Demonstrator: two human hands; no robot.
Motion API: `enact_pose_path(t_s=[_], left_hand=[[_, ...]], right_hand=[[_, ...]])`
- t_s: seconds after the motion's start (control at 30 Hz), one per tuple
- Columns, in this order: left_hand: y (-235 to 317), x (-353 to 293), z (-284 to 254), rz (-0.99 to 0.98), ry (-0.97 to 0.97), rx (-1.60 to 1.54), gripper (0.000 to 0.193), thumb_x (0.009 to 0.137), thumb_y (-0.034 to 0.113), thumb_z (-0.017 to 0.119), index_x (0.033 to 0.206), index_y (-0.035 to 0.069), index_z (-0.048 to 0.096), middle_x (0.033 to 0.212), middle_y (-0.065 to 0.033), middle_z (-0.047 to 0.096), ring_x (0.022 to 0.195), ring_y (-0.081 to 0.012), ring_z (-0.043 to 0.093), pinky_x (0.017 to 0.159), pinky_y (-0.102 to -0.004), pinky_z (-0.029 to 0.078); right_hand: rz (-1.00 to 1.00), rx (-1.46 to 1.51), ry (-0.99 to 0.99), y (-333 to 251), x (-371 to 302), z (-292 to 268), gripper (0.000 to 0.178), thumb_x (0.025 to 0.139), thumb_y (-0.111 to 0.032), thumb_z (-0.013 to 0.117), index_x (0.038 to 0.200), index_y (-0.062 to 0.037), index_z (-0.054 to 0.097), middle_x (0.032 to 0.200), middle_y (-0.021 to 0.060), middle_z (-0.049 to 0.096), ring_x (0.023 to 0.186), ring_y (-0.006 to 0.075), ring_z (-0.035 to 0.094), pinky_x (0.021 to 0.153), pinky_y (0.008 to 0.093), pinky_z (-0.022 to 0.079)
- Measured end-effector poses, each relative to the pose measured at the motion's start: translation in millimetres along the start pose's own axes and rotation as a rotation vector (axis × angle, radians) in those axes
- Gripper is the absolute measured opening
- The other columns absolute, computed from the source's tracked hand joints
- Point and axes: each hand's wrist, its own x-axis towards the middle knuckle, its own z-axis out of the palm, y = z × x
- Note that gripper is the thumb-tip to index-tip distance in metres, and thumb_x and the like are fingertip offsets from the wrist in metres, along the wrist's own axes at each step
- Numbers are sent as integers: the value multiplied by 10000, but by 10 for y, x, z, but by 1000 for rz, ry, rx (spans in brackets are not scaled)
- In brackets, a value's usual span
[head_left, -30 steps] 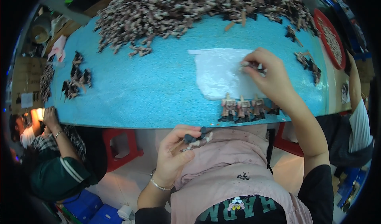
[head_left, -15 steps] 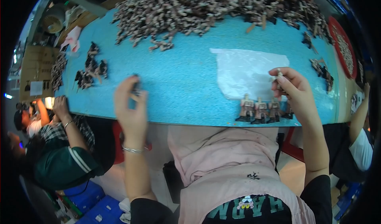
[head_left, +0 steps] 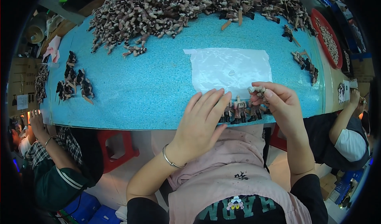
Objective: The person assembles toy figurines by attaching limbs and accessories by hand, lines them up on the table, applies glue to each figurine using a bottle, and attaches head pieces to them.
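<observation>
Pinching a pale figurine [head_left: 258, 91], its visible end pointing leftward, our right hand [head_left: 282, 101] hovers by the row of figurines [head_left: 239, 111]; our left hand [head_left: 198, 124], thumb spread from fingers, flanks the row's left end.

We've got glossy, crinkled plastic on the sheet [head_left: 218, 67], matt, plastic-looking figures [head_left: 239, 109], shiny metal on the bracelet [head_left: 170, 163], creased matt cloth on the apron [head_left: 222, 160]!

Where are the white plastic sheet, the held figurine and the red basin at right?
White plastic sheet [head_left: 230, 65], head view: its middle.
Held figurine [head_left: 258, 89], head view: pale exposed part.
Red basin [head_left: 317, 14], head view: upper inner wall.
</observation>
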Motion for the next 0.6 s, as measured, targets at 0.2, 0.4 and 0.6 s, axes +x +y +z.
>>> enact_pose_path(t_s=[0.2, 0.4, 0.6], left_hand=[[-100, -104, -105, -21, 11, -20, 673, 680, -18, 699, 1301, 7, 441, 1208, -184, 535, 1119, -343, 519, 971, -432, 400], [2, -373, -444, -248, 30, -122, 658, 682, 92, 791, 1258, 8, 484, 1154, -160, 572, 1046, -297, 586, 887, -351, 476], [107, -552, -384, -368, -47, -292, 612, 697, 109, 787, 1229, 5, 504, 1124, -160, 589, 988, -284, 620, 838, -339, 505]], right_hand=[[-39, 11, -18, 2, -70, 128, 208, 914, -79, 568, 1071, 45, 624, 1041, 89, 631, 939, 140, 609, 844, 270, 486], [-242, -195, -178, 77, -122, 398, 218, 825, 26, 591, 1039, 21, 632, 1038, 120, 596, 946, 191, 593, 829, 292, 468], [-286, -365, -318, 155, -259, 777, 267, 791, 6, 636, 1058, 11, 641, 1061, 133, 587, 943, 226, 596, 786, 303, 492]])
